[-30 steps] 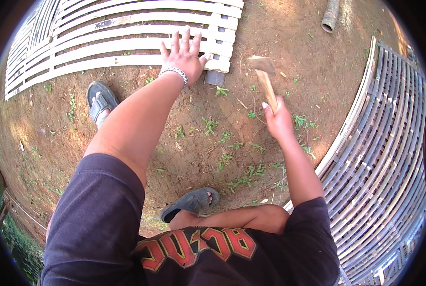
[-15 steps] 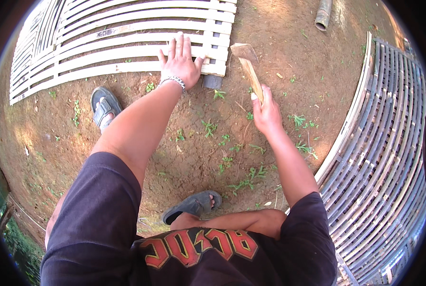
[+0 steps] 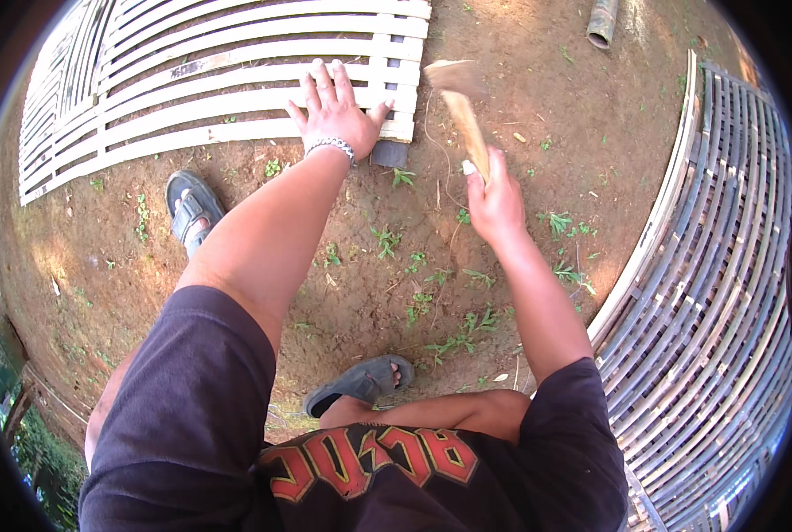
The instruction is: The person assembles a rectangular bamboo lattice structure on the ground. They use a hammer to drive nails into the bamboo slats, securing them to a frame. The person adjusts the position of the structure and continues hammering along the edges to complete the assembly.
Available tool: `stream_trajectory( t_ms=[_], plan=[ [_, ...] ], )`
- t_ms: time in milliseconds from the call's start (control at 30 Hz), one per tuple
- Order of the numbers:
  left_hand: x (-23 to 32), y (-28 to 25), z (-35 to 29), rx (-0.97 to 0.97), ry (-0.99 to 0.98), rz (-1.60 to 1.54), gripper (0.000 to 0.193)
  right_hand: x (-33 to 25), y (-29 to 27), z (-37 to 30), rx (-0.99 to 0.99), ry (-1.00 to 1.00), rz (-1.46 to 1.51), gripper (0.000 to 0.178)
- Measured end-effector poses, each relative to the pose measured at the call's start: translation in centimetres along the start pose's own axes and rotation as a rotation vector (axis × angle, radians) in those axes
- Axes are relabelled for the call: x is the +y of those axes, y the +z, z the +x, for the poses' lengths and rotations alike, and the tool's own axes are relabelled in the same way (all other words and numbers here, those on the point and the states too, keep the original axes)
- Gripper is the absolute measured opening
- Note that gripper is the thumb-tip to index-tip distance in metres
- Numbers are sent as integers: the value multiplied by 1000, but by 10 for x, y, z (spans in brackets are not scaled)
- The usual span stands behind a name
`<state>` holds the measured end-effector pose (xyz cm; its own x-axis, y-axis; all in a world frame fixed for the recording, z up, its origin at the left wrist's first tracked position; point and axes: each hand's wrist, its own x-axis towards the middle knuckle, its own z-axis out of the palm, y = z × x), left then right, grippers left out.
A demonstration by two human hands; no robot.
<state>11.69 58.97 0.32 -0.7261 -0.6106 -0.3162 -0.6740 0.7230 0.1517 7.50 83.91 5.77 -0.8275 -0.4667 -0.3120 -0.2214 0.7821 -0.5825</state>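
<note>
My left hand [image 3: 335, 120] lies flat with fingers spread on the pale slatted panel [image 3: 227, 133], close to its right end. A chain bracelet is around that wrist. My right hand [image 3: 495, 199] is wrapped round the wooden handle of a hatchet [image 3: 467, 129]. The hatchet's head, smeared by motion, is in the air just right of the panel's edge and apart from it. A dark block [image 3: 389, 154] shows under the panel's near right corner.
A second slatted panel [image 3: 706, 293], darker, spans the right side, with long pale strips [image 3: 657, 213] along its edge. A hollow pipe-like piece [image 3: 601, 31] lies at the far right. Small green weeds [image 3: 467, 332] grow from the bare soil between my sandalled feet and the panels.
The hatchet's head has swung slightly upward and is now blurred. My left hand stays spread on the panel; the view has shifted a little.
</note>
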Motion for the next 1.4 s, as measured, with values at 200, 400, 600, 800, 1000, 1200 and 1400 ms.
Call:
stream_trajectory(
  t_ms=[200,400,600,800,1000,1200,1400],
  plan=[
    [1,4,1,-23,6,23,103,2,9,-9,-3,-30,55,43],
    [0,0,3,-13,11,9,103,-16,-16,5,-48,52,171,34],
    [0,2,0,-26,15,-7,101,-13,-4,2,-200,157,-135,29],
    [1,4,1,-20,16,21,100,-8,3,1,296,-132,539,22],
    [-1,0,-2,-55,0,10,100,-18,-4,6,-152,151,-78,29],
    [-1,1,2,-60,5,-5,100,1,19,-2,-350,200,-230,35],
    [-1,2,0,-35,9,-2,98,-5,16,-14,-81,40,100,41]
  ],
)
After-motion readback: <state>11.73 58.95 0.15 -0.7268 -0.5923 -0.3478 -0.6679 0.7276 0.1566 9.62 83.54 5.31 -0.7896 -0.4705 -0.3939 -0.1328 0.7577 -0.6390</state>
